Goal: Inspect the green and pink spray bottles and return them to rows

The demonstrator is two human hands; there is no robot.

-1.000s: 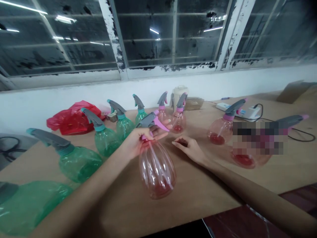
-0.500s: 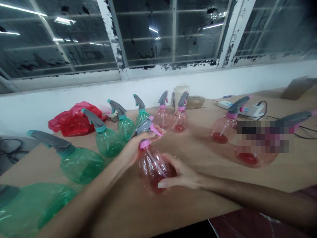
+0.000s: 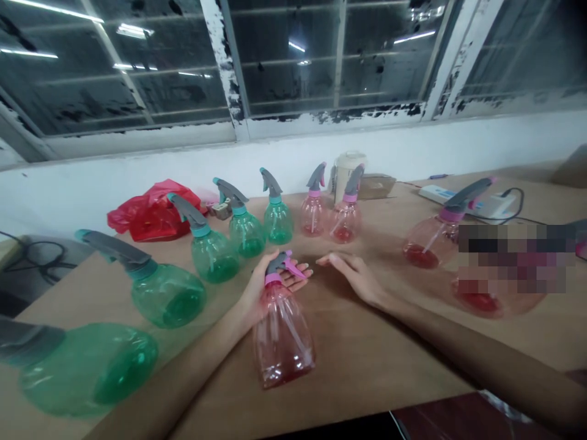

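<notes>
A clear pink spray bottle (image 3: 285, 336) with a grey and pink trigger head leans in front of me, its base toward me and its head away. My left hand (image 3: 262, 287) cradles it at the neck and head, thumb on the near side, fingers stretched out behind the pink trigger. A thin dip tube shows inside. To the right of the trigger, my right hand (image 3: 355, 278) is just off the bottle, holding nothing, its fingers loosely stretched to the left. Green spray bottles stand close by on the left, the nearest one (image 3: 169, 296) beside my left forearm.
More pink spray bottles (image 3: 346, 221) stand at the back and right, some with red bases. A red plastic bag (image 3: 153, 211) lies at the back left. Behind are a cream container (image 3: 351, 168), a small cardboard box (image 3: 376, 186) and a white power strip (image 3: 440, 194) with a cable.
My right hand closed around the lower bottle, then let go and drew back to the right. The bottle has turned within my left hand, and the camera view has shifted slightly.
</notes>
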